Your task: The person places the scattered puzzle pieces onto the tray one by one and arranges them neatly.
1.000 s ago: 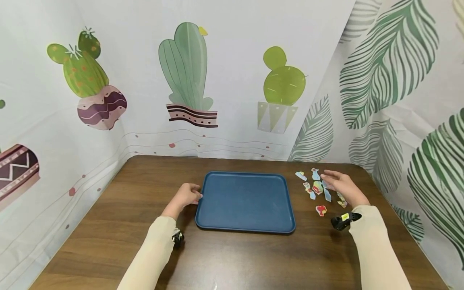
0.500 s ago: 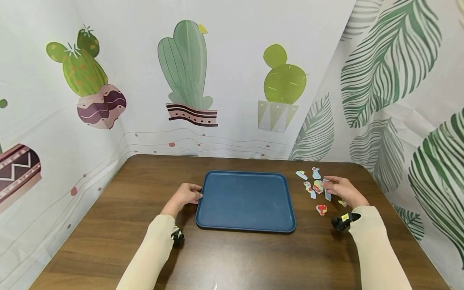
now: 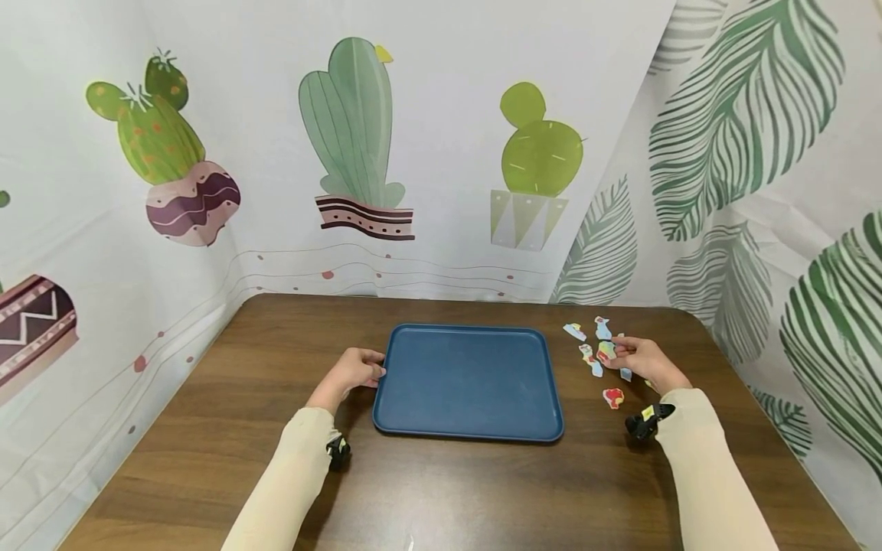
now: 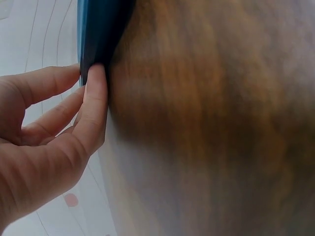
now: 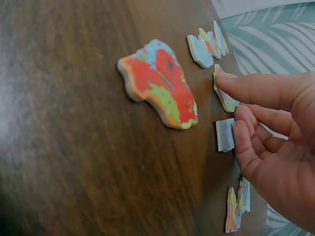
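While the left hand pinches the left rim of the blue tray, likely to steady it, the right hand has its fingers pinched on a yellow-and-red piece right of the tray. Edge grip seems to suit something thin and flat; can't tell if it's off the tabletop. Printed face is up in the head view; its long axis is unclear, fingers covering part. Tray's long axis runs left to right. A red piece lies nearer the person, other pieces loosely spread, presumably for picking singly.
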